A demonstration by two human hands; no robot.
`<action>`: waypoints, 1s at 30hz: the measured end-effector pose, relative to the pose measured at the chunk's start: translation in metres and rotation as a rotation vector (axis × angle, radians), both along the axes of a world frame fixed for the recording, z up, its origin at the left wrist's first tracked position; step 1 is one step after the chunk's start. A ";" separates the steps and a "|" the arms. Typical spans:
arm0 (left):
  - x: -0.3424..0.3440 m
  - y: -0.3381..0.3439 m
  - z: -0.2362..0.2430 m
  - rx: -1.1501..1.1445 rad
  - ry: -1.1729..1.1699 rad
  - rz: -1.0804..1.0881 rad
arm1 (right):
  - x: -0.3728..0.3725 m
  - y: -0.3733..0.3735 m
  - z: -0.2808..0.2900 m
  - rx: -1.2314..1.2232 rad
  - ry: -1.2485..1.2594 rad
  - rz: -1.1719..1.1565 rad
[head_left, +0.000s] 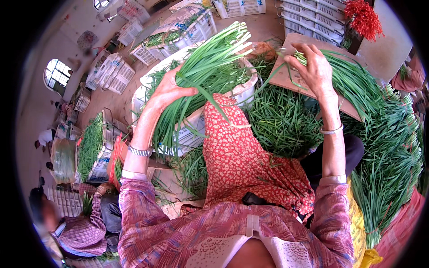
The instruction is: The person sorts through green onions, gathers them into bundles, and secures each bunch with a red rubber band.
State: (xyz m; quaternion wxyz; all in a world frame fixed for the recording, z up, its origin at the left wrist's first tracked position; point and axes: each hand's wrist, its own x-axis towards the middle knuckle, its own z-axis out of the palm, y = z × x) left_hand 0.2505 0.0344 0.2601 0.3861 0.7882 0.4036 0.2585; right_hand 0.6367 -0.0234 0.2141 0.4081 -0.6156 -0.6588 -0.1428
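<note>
A red cloth (237, 161), scattered with small cream flowers, covers my lap. Nearer my chest than that cloth comes my shirt (183, 225), a dusky pink-purple streaked with blue and paler strokes. Its wide whitish collar (212, 251) carries dark specks, with a pale tab (253, 225) at its middle. Left of the cloth, my left sleeve (138, 201) ends in a pale cuff (134, 175), and a silver segmented band (140, 151) circles the wrist of my left hand (170, 90). Right of the cloth, my right sleeve (331, 205) has a matching cuff; a smooth silver bangle (331, 130) rings the wrist of my right hand (315, 69). Dark trousers (352, 149) show beside the cloth's right edge.
</note>
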 end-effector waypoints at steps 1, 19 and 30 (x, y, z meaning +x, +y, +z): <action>0.004 0.001 -0.004 0.030 -0.008 -0.018 | -0.020 -0.002 0.010 0.086 0.002 0.063; 0.040 -0.009 -0.021 0.390 0.260 0.091 | -0.095 0.039 -0.008 -0.029 0.434 0.196; 0.043 -0.012 -0.019 0.372 0.262 0.067 | -0.094 0.044 -0.017 -0.051 0.560 0.270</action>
